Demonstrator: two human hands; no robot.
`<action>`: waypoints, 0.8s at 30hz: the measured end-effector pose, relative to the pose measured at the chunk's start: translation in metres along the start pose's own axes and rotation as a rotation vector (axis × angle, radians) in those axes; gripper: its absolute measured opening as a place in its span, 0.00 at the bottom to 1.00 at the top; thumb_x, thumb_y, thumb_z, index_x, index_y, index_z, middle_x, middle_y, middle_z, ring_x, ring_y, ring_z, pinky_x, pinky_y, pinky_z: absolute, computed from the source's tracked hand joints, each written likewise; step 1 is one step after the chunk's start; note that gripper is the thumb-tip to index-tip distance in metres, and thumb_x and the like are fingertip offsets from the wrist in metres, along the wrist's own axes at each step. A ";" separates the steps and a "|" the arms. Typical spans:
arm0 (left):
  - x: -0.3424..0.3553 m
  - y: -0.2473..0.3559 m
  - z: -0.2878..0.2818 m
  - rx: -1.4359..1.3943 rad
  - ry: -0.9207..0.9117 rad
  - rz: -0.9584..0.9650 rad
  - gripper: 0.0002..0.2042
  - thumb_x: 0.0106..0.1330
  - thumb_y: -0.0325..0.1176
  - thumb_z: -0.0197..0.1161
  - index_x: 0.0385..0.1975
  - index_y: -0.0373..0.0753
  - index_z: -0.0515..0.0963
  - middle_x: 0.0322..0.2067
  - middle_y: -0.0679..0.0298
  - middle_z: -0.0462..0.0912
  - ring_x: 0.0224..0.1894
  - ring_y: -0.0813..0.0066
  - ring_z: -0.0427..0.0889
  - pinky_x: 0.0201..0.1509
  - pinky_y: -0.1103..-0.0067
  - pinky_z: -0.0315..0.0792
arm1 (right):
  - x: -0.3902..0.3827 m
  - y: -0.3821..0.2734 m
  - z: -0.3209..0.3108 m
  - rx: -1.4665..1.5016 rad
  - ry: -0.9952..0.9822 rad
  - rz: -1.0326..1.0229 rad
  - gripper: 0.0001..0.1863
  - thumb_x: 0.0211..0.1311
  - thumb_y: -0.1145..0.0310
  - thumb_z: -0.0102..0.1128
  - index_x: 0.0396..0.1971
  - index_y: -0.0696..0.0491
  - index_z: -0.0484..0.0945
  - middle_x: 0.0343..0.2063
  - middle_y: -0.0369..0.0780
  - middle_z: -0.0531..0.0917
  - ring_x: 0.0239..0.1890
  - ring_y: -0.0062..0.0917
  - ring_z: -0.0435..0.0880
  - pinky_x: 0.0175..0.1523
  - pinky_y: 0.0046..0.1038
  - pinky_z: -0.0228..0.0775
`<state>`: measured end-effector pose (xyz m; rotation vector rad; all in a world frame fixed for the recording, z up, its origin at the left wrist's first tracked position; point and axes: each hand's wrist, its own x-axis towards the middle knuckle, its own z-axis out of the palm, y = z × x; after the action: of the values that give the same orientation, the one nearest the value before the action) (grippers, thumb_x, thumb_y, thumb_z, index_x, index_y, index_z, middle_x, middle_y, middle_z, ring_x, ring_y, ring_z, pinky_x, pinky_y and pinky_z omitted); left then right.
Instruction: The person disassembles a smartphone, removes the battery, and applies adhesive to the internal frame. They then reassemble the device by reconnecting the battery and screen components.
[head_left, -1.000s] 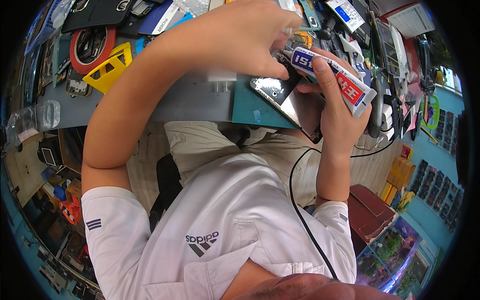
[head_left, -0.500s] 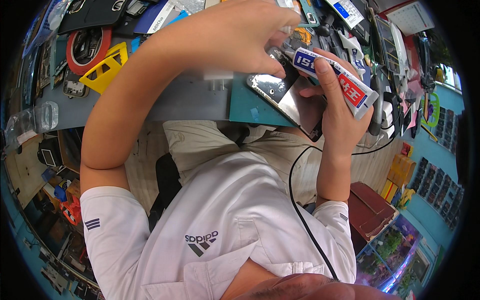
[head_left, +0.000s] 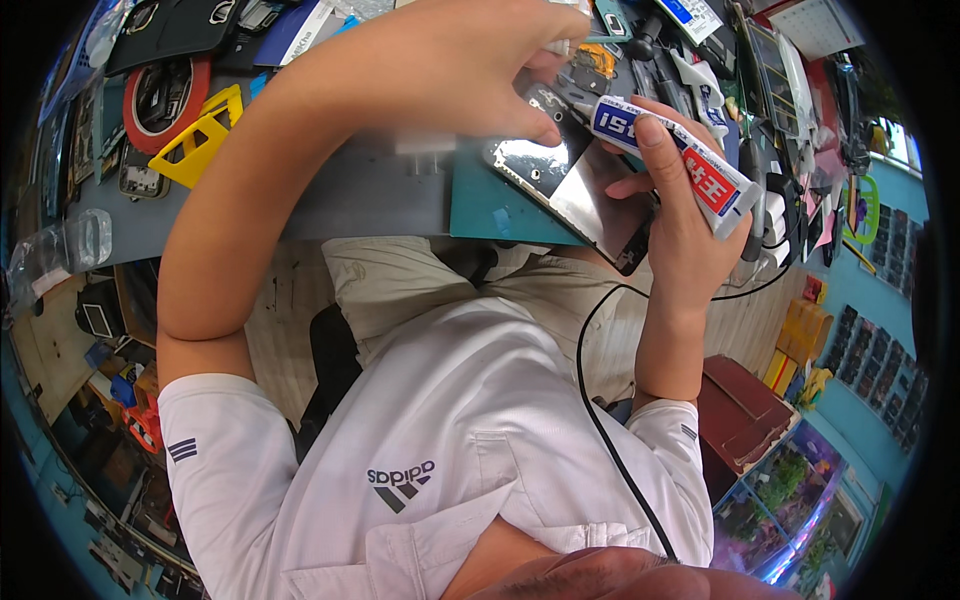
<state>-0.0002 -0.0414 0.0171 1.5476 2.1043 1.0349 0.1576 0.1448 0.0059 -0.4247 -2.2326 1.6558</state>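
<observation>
Right hand (head_left: 692, 235): fingers closed around white tube (head_left: 708, 182), nozzle toward far left | Dark phone (head_left: 578, 190): slanted above green mat (head_left: 478, 205), beside right fingers | Left hand (head_left: 485, 75): near phone's far end, thumb apart; cannot tell whether fingertips grip anything

A head-worn fisheye camera looks steeply down from close above, with the shirt (head_left: 435, 400) at lower centre and the desk (head_left: 335, 200) across the top.
</observation>
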 end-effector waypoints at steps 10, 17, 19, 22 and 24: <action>0.004 -0.006 0.005 0.019 0.023 -0.019 0.21 0.55 0.38 0.76 0.37 0.31 0.72 0.32 0.48 0.76 0.40 0.51 0.76 0.45 0.65 0.70 | -0.005 0.001 -0.005 0.047 0.052 0.034 0.13 0.68 0.70 0.70 0.46 0.63 0.87 0.42 0.43 0.88 0.29 0.19 0.86 0.30 0.16 0.76; 0.005 -0.010 0.005 -0.004 0.003 0.014 0.20 0.54 0.37 0.77 0.29 0.34 0.69 0.28 0.53 0.72 0.36 0.55 0.73 0.41 0.66 0.67 | -0.009 0.004 -0.011 0.070 0.062 0.024 0.12 0.68 0.71 0.70 0.45 0.64 0.87 0.42 0.44 0.88 0.32 0.19 0.87 0.31 0.17 0.77; 0.006 -0.009 0.005 -0.001 -0.007 -0.008 0.20 0.54 0.37 0.77 0.29 0.34 0.69 0.28 0.54 0.72 0.36 0.55 0.73 0.41 0.66 0.67 | -0.010 0.003 -0.012 0.078 0.064 0.023 0.12 0.68 0.71 0.69 0.45 0.64 0.87 0.41 0.43 0.88 0.33 0.19 0.87 0.31 0.17 0.77; 0.003 0.002 0.003 0.011 0.012 0.005 0.20 0.54 0.37 0.77 0.29 0.34 0.69 0.28 0.54 0.73 0.36 0.55 0.73 0.41 0.67 0.67 | -0.012 0.004 -0.017 0.062 0.057 0.039 0.12 0.68 0.71 0.69 0.45 0.64 0.86 0.42 0.44 0.88 0.33 0.20 0.87 0.31 0.17 0.78; 0.002 0.004 0.002 0.025 0.014 -0.001 0.21 0.54 0.38 0.77 0.30 0.34 0.69 0.29 0.54 0.72 0.36 0.55 0.73 0.41 0.67 0.67 | -0.013 0.005 -0.019 0.061 0.062 0.040 0.12 0.68 0.71 0.69 0.45 0.64 0.86 0.42 0.44 0.88 0.34 0.20 0.87 0.31 0.18 0.79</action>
<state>0.0034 -0.0376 0.0190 1.5557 2.1347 1.0254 0.1771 0.1569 0.0053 -0.5011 -2.1371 1.7024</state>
